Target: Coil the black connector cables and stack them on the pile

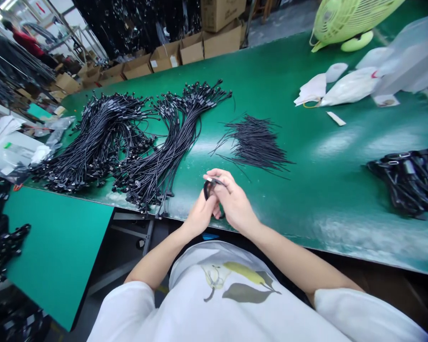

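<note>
My left hand (201,209) and my right hand (233,198) meet near the table's front edge, both closed on one black cable (206,191) bent into a loop. A pale tip shows at the top of the loop between the fingers. Just beyond my hands lies a pile of thin black ties (258,142), fanned out on the green table (317,190). To the left is a bundle of black cables (176,137) with connectors at their ends. Part of the held cable is hidden by my fingers.
A larger heap of black cables (100,137) lies farther left. On the right rests a stack of coiled cables (410,178). A green fan (353,21) and white plastic bags (356,85) are at the back right. Cardboard boxes (192,47) line the far edge.
</note>
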Motion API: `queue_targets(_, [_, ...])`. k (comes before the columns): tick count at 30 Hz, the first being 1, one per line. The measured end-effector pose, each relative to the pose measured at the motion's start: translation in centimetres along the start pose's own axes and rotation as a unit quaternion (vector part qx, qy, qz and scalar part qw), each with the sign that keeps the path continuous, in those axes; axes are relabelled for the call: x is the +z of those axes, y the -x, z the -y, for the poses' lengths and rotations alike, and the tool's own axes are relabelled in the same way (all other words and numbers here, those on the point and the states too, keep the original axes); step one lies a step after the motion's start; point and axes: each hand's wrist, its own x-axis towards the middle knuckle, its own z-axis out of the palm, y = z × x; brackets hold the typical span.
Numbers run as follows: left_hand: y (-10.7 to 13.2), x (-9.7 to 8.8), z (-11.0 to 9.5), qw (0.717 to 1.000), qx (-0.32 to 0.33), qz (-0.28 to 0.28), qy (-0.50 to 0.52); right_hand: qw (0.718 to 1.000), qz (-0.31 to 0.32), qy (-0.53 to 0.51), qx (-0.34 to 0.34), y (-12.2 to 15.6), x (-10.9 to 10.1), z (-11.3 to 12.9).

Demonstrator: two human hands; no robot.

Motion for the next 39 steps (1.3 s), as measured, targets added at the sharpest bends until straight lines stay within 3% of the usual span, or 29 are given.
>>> queue_targets(3, [1.0,-1.0,0.1,0.993,0.004,0.043,-0.109,1.0,-0.009,0.01,-0.009,0.4,0.5,-0.7])
queue_targets(6, [1.7,-2.1,0.0,0.988,0.006,0.072,-0.139,0.996,-0.014,-0.074,0.044,0.3,0.8,-1.0])
queue_targets(10, [2.0,-2.7,0.6,0.976,-0.041,0.146,-0.157,0.991,-0.005,-0.122,0.051,0.3,1.1,-0.7])
queue_targets(12, [2.1,-2.4,0.9,0.975,-0.067,0.177,-0.116,0.992,0.029,-0.115,0.051,0.2,1.1,-0.4])
queue_targets(15, [2.5,-1.4,1.0,0.968,-0.146,0.2,0.039,0.988,0.079,-0.109,0.072,-0.3,0.6,0.2])
queue_targets(18, [2.9,-0.3,0.6,0.941,-0.223,0.173,0.186,0.981,0.091,-0.129,0.108,-1.0,-0.2,0.6])
queue_targets(22, [3.0,0.6,0.2,0.922,-0.237,0.138,0.273,0.977,0.105,-0.148,0.116,-1.5,-1.2,0.7])
queue_targets(28, [2.0,1.0,0.9,0.918,-0.246,0.124,0.285,0.978,0.138,-0.128,0.089,-1.7,-2.1,1.1])
queue_targets(32, [0.8,1.4,1.1,0.94,-0.212,0.111,0.243,0.987,0.093,-0.126,0.044,-1.8,-3.0,1.6])
queue_targets(35, [0.1,1.0,1.4,0.955,-0.209,0.113,0.178,0.997,0.063,-0.047,-0.027,-1.5,-4.7,1.8])
queue_targets(37, [-0.2,0.4,1.8,0.972,-0.188,0.093,0.105,0.985,0.046,0.111,-0.121,-1.1,-6.2,2.1])
queue_targets(38, [-0.4,0.0,2.1,0.981,-0.17,0.076,0.057,0.957,0.051,0.22,-0.181,-0.8,-6.9,2.1])
queue_targets(39, [-0.5,-0.4,2.3,0.987,-0.146,0.061,0.006,0.908,0.073,0.336,-0.24,-0.4,-7.5,2.1])
